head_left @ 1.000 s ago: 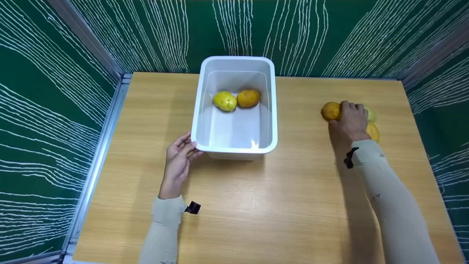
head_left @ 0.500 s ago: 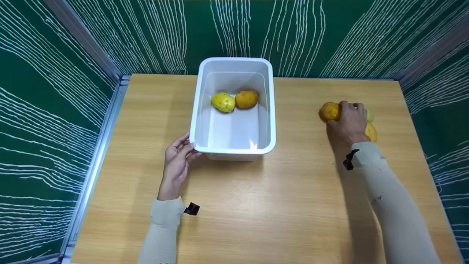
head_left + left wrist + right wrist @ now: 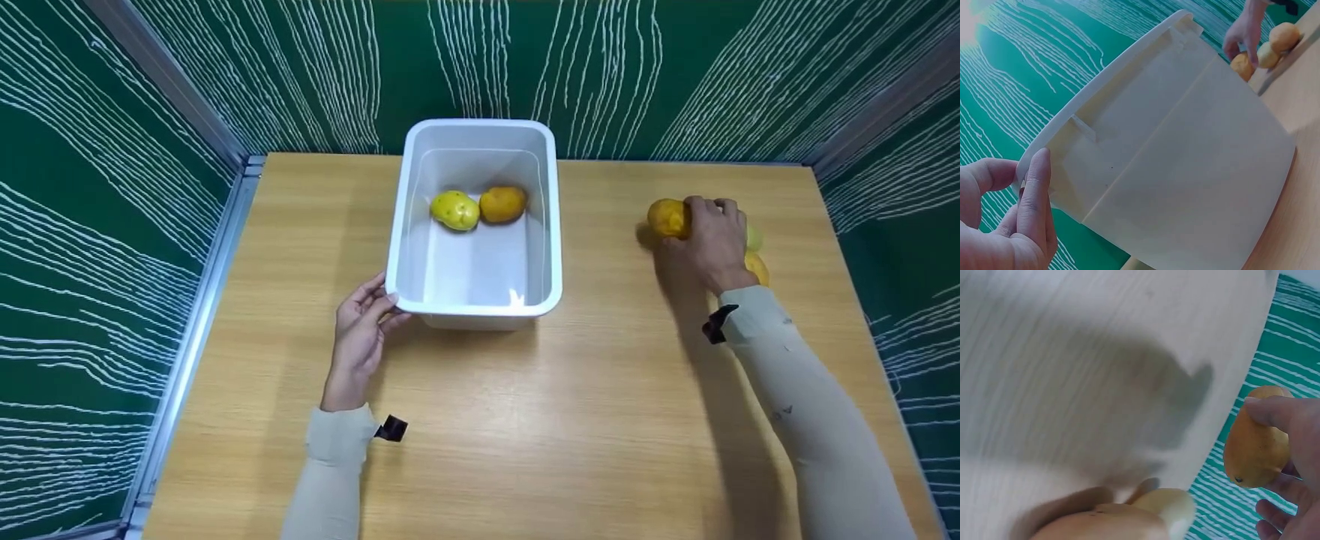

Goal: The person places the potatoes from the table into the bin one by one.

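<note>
Right hand (image 3: pixel 716 244) has its thumb and fingers curled round an orange-brown piece of produce (image 3: pixel 669 218) (mango or potato, can't tell), out at 3 o'clock from the white bin (image 3: pixel 474 308). Left hand (image 3: pixel 360 337) is pinching the bin's rim at the corner, between 7 and 8 o'clock.

Compared with half a second ago, the held piece is up off the wooden table (image 3: pixel 487 450), and its shadow now peeks out at 8 o'clock from it. The left hand and the bin look pretty much the same.

Bin's smooth and looks like plastic, with rounded corners and a rolled lip. Inside there's a spotty yellow piece (image 3: pixel 455 210) with a browner oval piece (image 3: pixel 503 205) at its 3 o'clock, basically touching. The held one is a smooth oval, with a dark dot at one end. Toward 4 o'clock from it, a pale greenish piece (image 3: pixel 754 238) and a yellow-orange piece (image 3: pixel 756 268) sit side by side, partly hidden. Table's light with fine grain; the green backdrop (image 3: pixel 405 75) at 12 has wobbly white lines.
</note>
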Motion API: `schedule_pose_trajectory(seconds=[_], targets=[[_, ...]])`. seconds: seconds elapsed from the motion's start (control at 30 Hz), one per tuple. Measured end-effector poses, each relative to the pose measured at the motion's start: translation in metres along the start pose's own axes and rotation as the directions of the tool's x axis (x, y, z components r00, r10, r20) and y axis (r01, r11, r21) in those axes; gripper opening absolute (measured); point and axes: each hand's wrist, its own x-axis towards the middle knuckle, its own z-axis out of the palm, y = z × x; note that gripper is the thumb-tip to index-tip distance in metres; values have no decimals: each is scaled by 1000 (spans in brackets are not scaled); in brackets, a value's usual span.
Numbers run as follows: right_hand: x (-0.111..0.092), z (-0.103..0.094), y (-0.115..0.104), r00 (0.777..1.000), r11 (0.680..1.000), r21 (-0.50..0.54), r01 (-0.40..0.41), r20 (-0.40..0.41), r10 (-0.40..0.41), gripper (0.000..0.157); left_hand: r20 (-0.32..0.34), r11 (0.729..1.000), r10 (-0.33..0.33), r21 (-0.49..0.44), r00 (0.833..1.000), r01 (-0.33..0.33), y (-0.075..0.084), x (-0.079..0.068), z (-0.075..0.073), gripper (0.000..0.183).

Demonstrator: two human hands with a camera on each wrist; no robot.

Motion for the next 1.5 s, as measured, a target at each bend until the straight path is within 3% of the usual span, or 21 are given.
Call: schedule_pose_trajectory(seconds=[0.27,0.5,1.17,1.5], targets=[[1,-11,-19,997,998,-1,59,-45,-59,68,-9,1000,-9,4,1000,9,0,0,0,48],[0,-15,-29,982,989,-23,146,-120,-148,64,34,1000,12,5,999,-12,0,-1,-2,49],[2,-28,-75,977,982,8,188,-103,-186,68,12,1000,-2,-10,1000,2,0,-1,0,50],[5,-31,-92,959,972,-9,235,-161,-233,67,-14,1000,-12,18,1000,12,0,-1,1,49]])
